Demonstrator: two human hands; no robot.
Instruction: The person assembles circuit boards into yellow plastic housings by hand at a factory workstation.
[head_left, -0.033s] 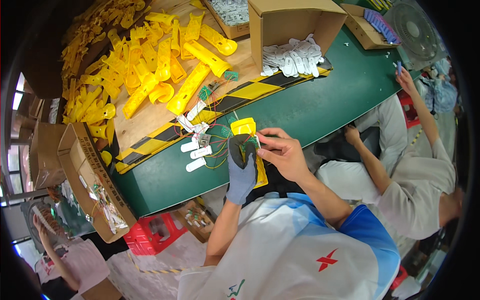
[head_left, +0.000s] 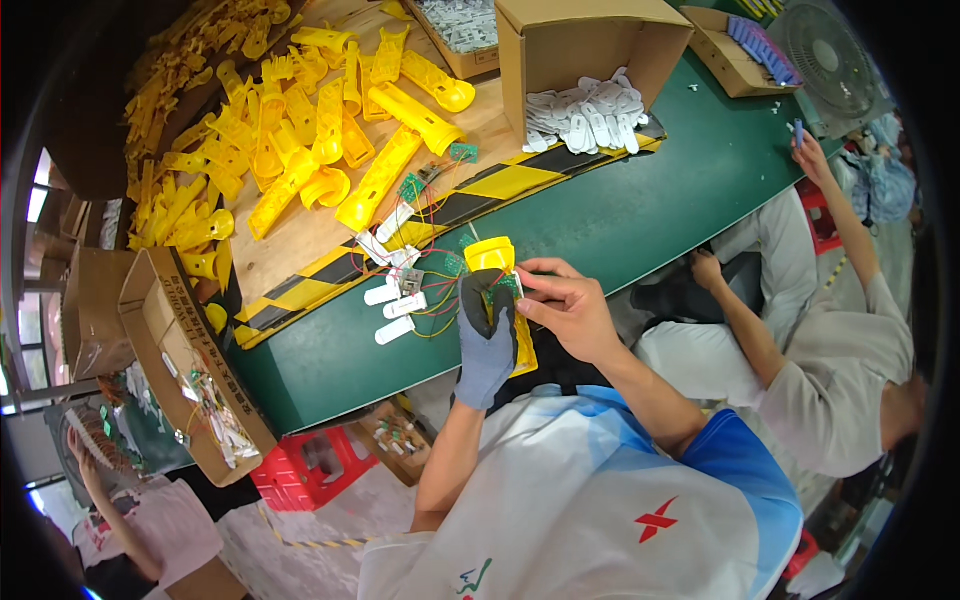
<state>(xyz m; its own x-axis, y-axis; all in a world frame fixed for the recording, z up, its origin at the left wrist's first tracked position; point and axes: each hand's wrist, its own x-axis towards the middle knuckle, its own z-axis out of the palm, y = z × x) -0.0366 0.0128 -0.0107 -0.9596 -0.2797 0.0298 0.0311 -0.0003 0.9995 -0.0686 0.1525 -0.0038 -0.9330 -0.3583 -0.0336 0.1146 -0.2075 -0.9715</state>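
Observation:
In a grey glove with dark fingers, my left hand (head_left: 486, 350) is closed around a yellow plastic shell (head_left: 488, 251), just off the front edge of the green bench. Inside the shell, a green circuit board (head_left: 509, 284) with thin wires shows partly past the glove. My right hand (head_left: 578, 315), bare, pinches at the shell's right edge with thumb and forefinger; a sliver of white shows there, but what the fingertips hold is too small to name. Left of the shell lie several white oval plastic pieces (head_left: 396, 331), wired to small boards (head_left: 412, 187).
Yellow shells (head_left: 330, 120) are heaped on a wooden board with striped edging. A carton (head_left: 590, 40) of white pieces stands behind. At left is an open cardboard box (head_left: 200, 370) of wired parts, above a red stool (head_left: 310, 470). A co-worker (head_left: 830, 370) sits at right.

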